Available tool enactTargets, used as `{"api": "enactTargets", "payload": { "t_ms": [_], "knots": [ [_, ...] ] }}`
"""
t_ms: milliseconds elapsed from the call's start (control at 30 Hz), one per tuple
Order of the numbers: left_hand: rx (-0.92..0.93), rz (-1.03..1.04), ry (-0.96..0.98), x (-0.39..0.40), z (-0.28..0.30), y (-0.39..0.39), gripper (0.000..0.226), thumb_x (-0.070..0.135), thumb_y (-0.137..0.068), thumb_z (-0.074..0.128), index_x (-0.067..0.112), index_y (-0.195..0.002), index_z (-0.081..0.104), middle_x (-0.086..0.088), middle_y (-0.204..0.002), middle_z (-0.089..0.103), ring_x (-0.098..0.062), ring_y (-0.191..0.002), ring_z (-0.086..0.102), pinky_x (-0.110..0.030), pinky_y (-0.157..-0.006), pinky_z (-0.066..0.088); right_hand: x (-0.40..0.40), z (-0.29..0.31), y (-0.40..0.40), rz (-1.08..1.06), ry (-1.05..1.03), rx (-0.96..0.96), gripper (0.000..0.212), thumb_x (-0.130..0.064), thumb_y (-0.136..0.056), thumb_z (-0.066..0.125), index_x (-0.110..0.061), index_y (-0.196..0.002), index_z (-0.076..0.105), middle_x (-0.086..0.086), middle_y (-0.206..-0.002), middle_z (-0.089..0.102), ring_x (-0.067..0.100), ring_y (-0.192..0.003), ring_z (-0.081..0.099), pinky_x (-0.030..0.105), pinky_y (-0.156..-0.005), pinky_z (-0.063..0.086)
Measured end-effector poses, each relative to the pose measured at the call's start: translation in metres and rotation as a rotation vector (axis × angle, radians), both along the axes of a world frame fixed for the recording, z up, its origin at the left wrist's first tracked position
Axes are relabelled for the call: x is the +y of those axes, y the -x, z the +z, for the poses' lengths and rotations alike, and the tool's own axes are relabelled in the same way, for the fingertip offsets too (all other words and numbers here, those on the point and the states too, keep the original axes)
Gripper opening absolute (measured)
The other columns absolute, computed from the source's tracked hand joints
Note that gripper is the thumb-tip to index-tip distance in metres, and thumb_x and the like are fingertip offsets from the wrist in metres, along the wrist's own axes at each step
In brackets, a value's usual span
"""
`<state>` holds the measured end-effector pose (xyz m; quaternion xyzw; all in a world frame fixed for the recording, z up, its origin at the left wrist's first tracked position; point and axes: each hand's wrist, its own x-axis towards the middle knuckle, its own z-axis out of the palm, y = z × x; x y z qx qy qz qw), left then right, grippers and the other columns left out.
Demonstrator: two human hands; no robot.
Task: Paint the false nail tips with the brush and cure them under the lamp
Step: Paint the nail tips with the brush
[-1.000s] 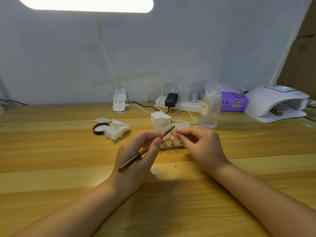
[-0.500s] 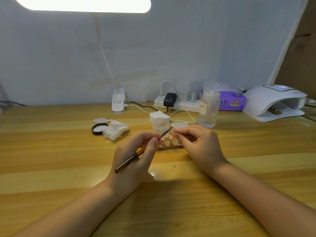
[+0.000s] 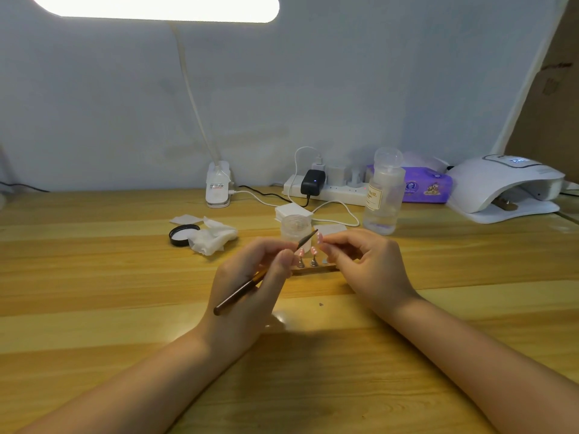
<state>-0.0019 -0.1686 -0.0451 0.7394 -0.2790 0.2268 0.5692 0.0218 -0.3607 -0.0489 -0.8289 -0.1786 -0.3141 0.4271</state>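
left hand (image 3: pixel 250 283) grips brush (image 3: pixel 241 291) | right hand (image 3: pixel 363 264) pinches nail tip (image 3: pixel 319 238) | risk: a slip smears polish, or knocks near tips on stand (image 3: pixel 313 268)

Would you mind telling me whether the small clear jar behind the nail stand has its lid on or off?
Off, it seems: the small clear jar shows an open rim, and a black lid lies apart on the table to its left.

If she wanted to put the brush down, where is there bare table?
Bare wood left of the black lid, and the near table between her forearms. Crowded: around the nail stand, jar and bottle.
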Motion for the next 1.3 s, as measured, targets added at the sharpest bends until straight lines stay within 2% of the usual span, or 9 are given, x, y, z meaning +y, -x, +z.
{"api": "enactTargets", "payload": {
  "t_ms": [133,300,400,533,733,933,1067,1167,1300],
  "knots": [
    [0.013,-0.004,-0.028,-0.0005,0.0012,0.0001,0.024,0.039,-0.088,0.053,0.026,-0.101,0.068,0.010,-0.087,0.073,-0.008,-0.084,0.068,-0.032,-0.075,0.055,0.0003,0.0008,-0.0001,-0.006,0.017,-0.006,0.015,-0.007,-0.082,0.072,-0.012,-0.096,0.075,-0.001,-0.085,0.071,0.009,-0.077,0.066,0.017,-0.070,0.052],
    [0.021,-0.018,-0.029,0.0019,0.0002,0.0016,0.025,0.035,-0.085,0.050,0.018,-0.086,0.069,0.007,-0.078,0.070,-0.011,-0.075,0.066,-0.036,-0.068,0.053,0.0007,0.0013,-0.0002,-0.017,-0.007,-0.012,0.014,-0.007,-0.082,0.073,-0.012,-0.095,0.074,0.000,-0.083,0.070,0.011,-0.076,0.066,0.021,-0.070,0.053],
    [0.008,0.001,-0.007,0.0013,0.0013,0.0025,0.022,0.036,-0.087,0.050,0.022,-0.091,0.067,0.009,-0.081,0.070,-0.009,-0.076,0.066,-0.030,-0.067,0.054,0.0007,0.0013,0.0001,-0.010,-0.003,-0.003,0.014,-0.006,-0.083,0.072,-0.012,-0.096,0.074,0.000,-0.084,0.070,0.011,-0.076,0.066,0.024,-0.070,0.054],
    [0.017,-0.008,-0.017,0.0006,0.0013,0.0009,0.024,0.038,-0.088,0.054,0.024,-0.102,0.068,0.010,-0.091,0.073,-0.009,-0.086,0.069,-0.032,-0.074,0.057,0.0011,0.0011,0.0002,0.007,0.028,0.007,0.013,-0.005,-0.085,0.070,-0.010,-0.096,0.074,0.001,-0.085,0.070,0.013,-0.078,0.066,0.028,-0.073,0.055],
    [0.042,-0.032,-0.013,0.0017,-0.0009,0.0007,0.024,0.036,-0.088,0.054,0.021,-0.094,0.072,0.005,-0.084,0.075,-0.015,-0.085,0.071,-0.043,-0.076,0.055,0.0015,0.0011,0.0005,0.020,-0.010,0.022,0.016,-0.002,-0.084,0.068,-0.011,-0.096,0.074,0.002,-0.082,0.070,0.014,-0.076,0.067,0.029,-0.074,0.054],
    [0.042,-0.020,0.023,0.0004,-0.0001,0.0018,0.024,0.034,-0.090,0.052,0.020,-0.095,0.070,0.006,-0.085,0.075,-0.010,-0.084,0.071,-0.033,-0.075,0.056,0.0008,-0.0009,-0.0015,0.040,-0.072,0.049,0.018,-0.002,-0.085,0.068,-0.014,-0.097,0.073,-0.002,-0.081,0.070,0.007,-0.075,0.068,0.017,-0.070,0.054],
    [0.026,0.019,-0.024,0.0003,0.0004,0.0007,0.017,0.024,-0.093,0.055,0.017,-0.097,0.070,0.009,-0.084,0.074,-0.004,-0.085,0.068,-0.021,-0.074,0.052,0.0009,-0.0015,-0.0015,0.065,-0.087,0.076,0.022,0.000,-0.085,0.067,-0.021,-0.093,0.070,-0.001,-0.082,0.071,0.010,-0.077,0.069,0.020,-0.070,0.055],
    [-0.025,0.048,-0.059,-0.0005,0.0018,0.0009,0.019,0.026,-0.094,0.055,0.015,-0.099,0.069,0.009,-0.084,0.074,0.000,-0.085,0.067,-0.012,-0.072,0.048,0.0010,-0.0007,-0.0015,0.098,-0.126,0.116,0.022,0.001,-0.086,0.066,-0.019,-0.094,0.069,-0.001,-0.084,0.072,0.008,-0.078,0.070,0.018,-0.071,0.055],
    [-0.019,0.066,-0.014,-0.0009,0.0012,-0.0002,0.019,0.018,-0.093,0.052,0.012,-0.099,0.069,0.009,-0.085,0.073,0.003,-0.084,0.067,-0.009,-0.072,0.047,0.0020,0.0007,0.0006,0.133,-0.162,0.173,0.019,-0.001,-0.087,0.065,-0.016,-0.097,0.071,0.003,-0.084,0.072,0.011,-0.078,0.070,0.018,-0.069,0.055]
  ]
}}
